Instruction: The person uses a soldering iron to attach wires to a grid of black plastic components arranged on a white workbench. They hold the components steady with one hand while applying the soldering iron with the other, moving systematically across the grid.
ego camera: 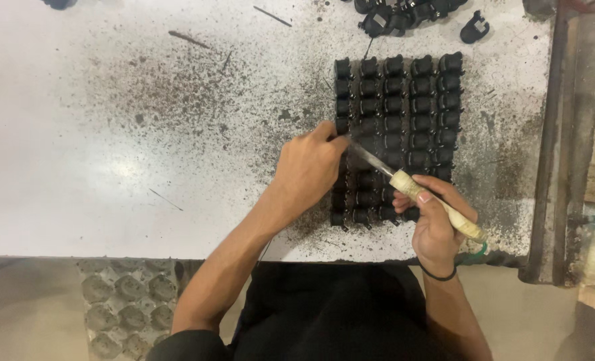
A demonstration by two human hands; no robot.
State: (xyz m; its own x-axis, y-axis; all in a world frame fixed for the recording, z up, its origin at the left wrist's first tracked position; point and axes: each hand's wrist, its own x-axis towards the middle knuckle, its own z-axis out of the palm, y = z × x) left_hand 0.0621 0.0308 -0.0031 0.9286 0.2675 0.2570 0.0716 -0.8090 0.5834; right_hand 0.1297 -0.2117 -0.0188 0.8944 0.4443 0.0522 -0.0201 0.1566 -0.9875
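Note:
Several small black plastic parts (404,100) stand in neat rows on the white, speckled table (110,134). My right hand (434,224) grips the pale wrapped handle of a metal file (414,187), whose thin blade slants up-left to the rows' left edge. My left hand (307,170) rests on the left side of the rows, fingertips pinched at the blade's tip beside one black part. The parts under both hands are partly hidden.
A loose heap of the same black parts (404,13) lies at the table's far edge, one stray part (474,27) beside it. Dark filings dust the tabletop. A rusty metal frame (558,147) borders the right side. A moulded grey tray (127,311) sits below the table's near edge.

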